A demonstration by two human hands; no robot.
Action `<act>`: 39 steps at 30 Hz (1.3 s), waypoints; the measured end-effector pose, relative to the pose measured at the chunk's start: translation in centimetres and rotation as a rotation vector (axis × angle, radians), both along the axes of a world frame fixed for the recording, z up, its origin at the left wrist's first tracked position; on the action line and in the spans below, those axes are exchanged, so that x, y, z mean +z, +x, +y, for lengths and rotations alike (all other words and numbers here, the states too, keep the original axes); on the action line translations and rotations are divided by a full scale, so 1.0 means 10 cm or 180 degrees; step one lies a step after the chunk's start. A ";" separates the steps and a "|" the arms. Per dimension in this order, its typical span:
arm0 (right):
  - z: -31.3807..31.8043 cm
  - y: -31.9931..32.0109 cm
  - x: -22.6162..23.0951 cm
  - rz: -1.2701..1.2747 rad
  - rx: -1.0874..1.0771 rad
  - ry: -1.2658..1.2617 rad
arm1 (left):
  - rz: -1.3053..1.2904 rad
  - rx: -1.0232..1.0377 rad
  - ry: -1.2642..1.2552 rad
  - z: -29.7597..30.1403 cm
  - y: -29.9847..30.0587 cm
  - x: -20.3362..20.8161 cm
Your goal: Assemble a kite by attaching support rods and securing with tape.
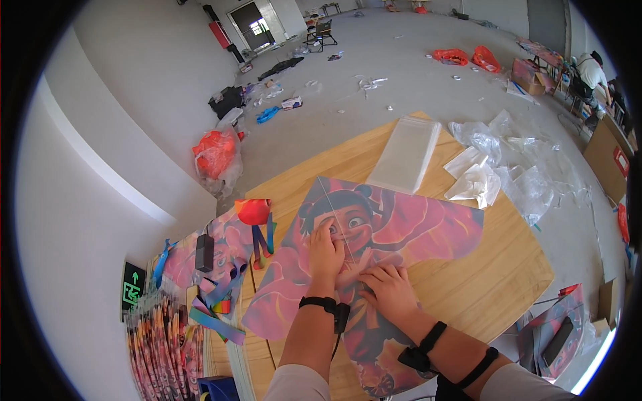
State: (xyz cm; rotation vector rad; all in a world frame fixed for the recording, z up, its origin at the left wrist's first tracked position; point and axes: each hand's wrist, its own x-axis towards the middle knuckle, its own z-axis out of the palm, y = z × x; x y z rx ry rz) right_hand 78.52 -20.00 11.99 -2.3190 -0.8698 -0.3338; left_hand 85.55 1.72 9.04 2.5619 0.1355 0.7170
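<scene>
A winged, printed sheet (428, 230) lies on a wooden table (481, 287) under the left hand (325, 254) and right hand (391, 291), tip pointing away, widest span running near left to far right. Left fingers bunch, any pinch unclear; right fingers spread slightly.

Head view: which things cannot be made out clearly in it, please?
Head view, printed kite: parts hidden under the left hand and right hand.
Head view, dark blue object: cut off by the lower edge.
Head view, distant person: too small to tell what the hands hold.
</scene>
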 end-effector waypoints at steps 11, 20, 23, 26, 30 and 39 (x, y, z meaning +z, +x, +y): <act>-0.18 0.02 0.00 0.0435 0.0193 0.0266 | -0.0048 -0.0178 -0.0437 0.04 0.05 -0.12; -0.57 0.00 -0.03 0.0397 0.1175 0.0073 | -0.0223 -0.0426 -0.3208 0.48 -0.05 -0.06; -0.76 -0.07 -0.01 0.0439 0.1329 -0.0010 | -0.0647 -0.0300 -0.3698 0.41 -0.33 0.38; -0.85 -0.17 0.34 0.0730 0.1445 -0.0025 | -0.0816 -0.1335 -0.4612 0.07 -0.89 0.90; -0.80 -0.74 1.03 0.1755 0.1780 0.0913 | 0.0106 -0.2778 -0.5292 -0.73 -2.12 1.59; -1.29 -2.15 1.02 0.2286 0.1763 0.0342 | 0.0862 -0.2750 -0.4744 -1.62 -3.96 1.58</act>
